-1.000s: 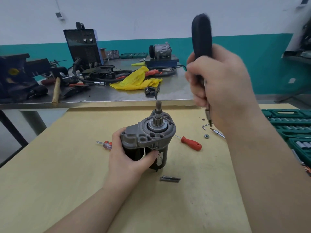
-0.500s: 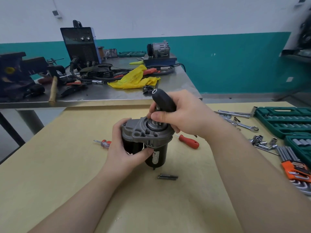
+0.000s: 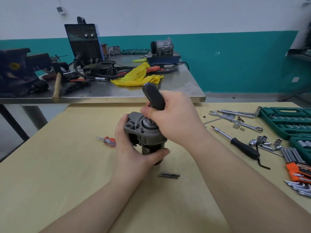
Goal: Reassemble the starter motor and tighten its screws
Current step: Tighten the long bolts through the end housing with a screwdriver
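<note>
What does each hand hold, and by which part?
Left hand grips the starter motor around its body. Right hand grips the screwdriver by its black handle.

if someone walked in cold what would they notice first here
First, the two hands at the centre of the wooden table: the left hand grips the starter motor standing on end, while the right hand holds a black-handled screwdriver down onto its top. Next, the green socket set cases with loose sockets and wrenches at the right edge. Behind, a yellow cloth lies on the cluttered steel bench.
</note>
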